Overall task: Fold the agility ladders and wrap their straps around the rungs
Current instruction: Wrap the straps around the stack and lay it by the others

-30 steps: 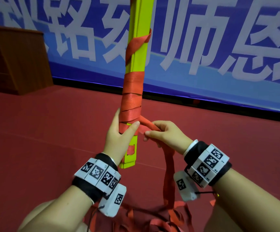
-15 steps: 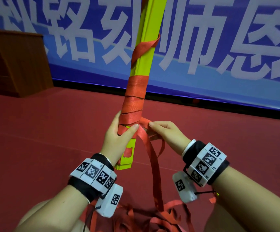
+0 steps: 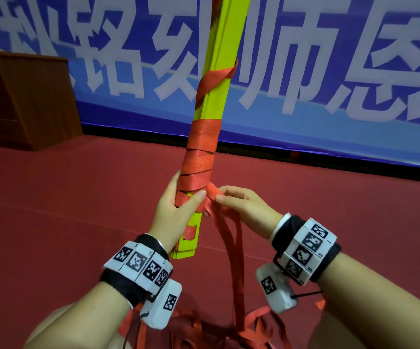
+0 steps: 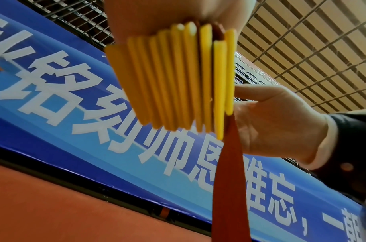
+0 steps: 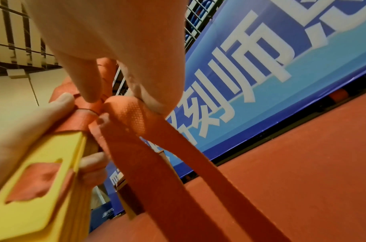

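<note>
Clutching rung bundle (image 3: 211,102) upright, left grip (image 3: 176,210); right grip (image 3: 241,202) pinching strap (image 3: 231,248) just beside.
</note>
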Motion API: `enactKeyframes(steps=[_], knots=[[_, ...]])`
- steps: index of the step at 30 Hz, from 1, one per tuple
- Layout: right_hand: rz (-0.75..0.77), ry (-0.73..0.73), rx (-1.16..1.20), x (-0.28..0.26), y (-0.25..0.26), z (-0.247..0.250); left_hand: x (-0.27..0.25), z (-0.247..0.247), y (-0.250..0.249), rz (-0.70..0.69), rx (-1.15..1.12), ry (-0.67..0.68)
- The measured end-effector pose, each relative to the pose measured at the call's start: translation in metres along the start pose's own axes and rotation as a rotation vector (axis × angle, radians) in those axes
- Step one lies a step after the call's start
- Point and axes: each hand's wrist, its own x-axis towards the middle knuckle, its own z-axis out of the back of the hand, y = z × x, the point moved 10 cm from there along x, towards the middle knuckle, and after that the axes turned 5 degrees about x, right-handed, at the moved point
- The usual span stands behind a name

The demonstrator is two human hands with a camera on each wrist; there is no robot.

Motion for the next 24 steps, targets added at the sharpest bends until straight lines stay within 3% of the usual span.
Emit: enactKeyframes(steps=[4,9,14,16,20,24], knots=[[-0.054,-0.006,0.077,0.002,-0.007,-0.005,-0.002,-0.002,-0.002,-0.037,0.071,0.003],[-0.146,-0.011,-0.046,0.003,-0.011,0.002,-0.002,-0.006,-0.007,-0.065,0.234,0.023],[-0.100,-0.262,0.029,0.002,0.001,0.028,-0.002,-0.007,-0.004,-0.089,0.445,0.000],[-0.047,-0.386,-0.054,-0.001,0.009,0.035,-0.005,-0.014,-0.006,-0.127,0.601,0.023],[0.039,-0.494,-0.208,-0.006,0.021,0.036,-0.012,-0.027,-0.009,-0.189,0.864,0.029],[0.062,-0.612,-0.267,-0.011,0.012,0.058,-0.016,-0.043,-0.015,-0.227,0.863,0.053]])
